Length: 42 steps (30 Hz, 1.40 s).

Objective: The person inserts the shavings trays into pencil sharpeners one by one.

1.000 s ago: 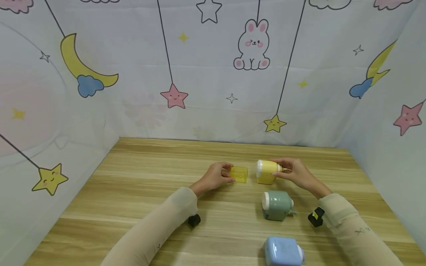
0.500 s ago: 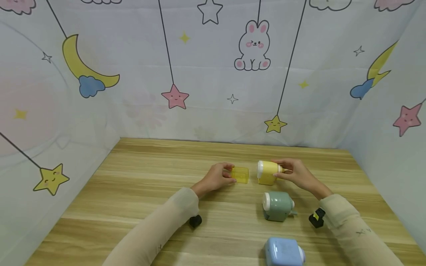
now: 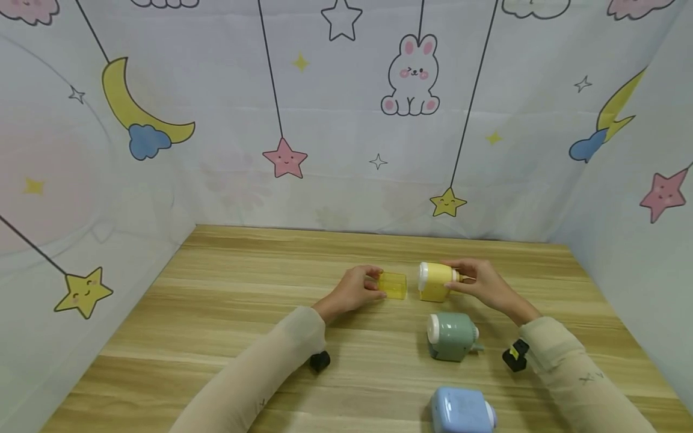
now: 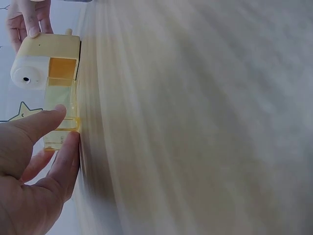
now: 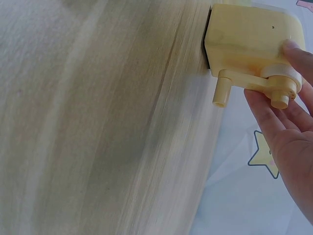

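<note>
My left hand (image 3: 357, 287) pinches a clear yellow shavings drawer (image 3: 392, 285) between thumb and fingers, low over the wooden table. To its right, across a small gap, a yellow hand-crank pencil sharpener (image 3: 433, 281) stands upright with its white front facing the drawer. My right hand (image 3: 482, 281) grips the sharpener from its crank end. In the right wrist view the thumb lies on the body beside the crank handle (image 5: 223, 90), with fingers on the far side. The left wrist view shows the drawer (image 4: 59, 98) in line with the orange-looking opening below the sharpener's white front (image 4: 32, 72).
Nearer on the table (image 3: 243, 258) stand a green crank sharpener (image 3: 452, 335) and a blue one (image 3: 462, 410), the latter cut by the frame's bottom edge. White printed cloth (image 3: 346, 180) borders the table at the back and sides.
My left hand has moved slightly right with the drawer, narrowing the gap to the yellow sharpener a little. My right hand and the sharpener stay nearly still.
</note>
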### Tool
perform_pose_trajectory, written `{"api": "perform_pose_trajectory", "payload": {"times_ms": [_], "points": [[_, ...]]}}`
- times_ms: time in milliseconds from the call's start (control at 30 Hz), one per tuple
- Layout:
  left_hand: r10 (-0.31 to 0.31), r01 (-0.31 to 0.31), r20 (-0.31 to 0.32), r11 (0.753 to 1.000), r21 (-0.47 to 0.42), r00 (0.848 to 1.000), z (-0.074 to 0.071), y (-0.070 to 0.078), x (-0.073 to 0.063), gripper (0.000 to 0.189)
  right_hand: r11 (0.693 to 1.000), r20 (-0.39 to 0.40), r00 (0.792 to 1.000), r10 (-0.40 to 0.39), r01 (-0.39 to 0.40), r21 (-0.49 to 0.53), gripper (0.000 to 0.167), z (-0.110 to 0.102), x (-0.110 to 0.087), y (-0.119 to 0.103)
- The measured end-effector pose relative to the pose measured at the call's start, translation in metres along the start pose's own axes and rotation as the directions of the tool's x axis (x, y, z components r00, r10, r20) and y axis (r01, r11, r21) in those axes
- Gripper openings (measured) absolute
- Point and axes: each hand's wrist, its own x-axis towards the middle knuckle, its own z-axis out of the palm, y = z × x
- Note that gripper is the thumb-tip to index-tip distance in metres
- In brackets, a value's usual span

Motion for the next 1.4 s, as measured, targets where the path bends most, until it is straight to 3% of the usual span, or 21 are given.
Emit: {"api": "perform_pose_trajectory", "payload": {"times_ms": [1400], "points": [[0.010, -0.011, 0.011, 0.999, 0.036, 1.000, 0.0084, 0.0031, 0.0066, 0.055, 1.000, -0.003, 1.000, -0.002, 0.002, -0.011, 0.047, 0.0001, -0.0002, 0.0018]]}}
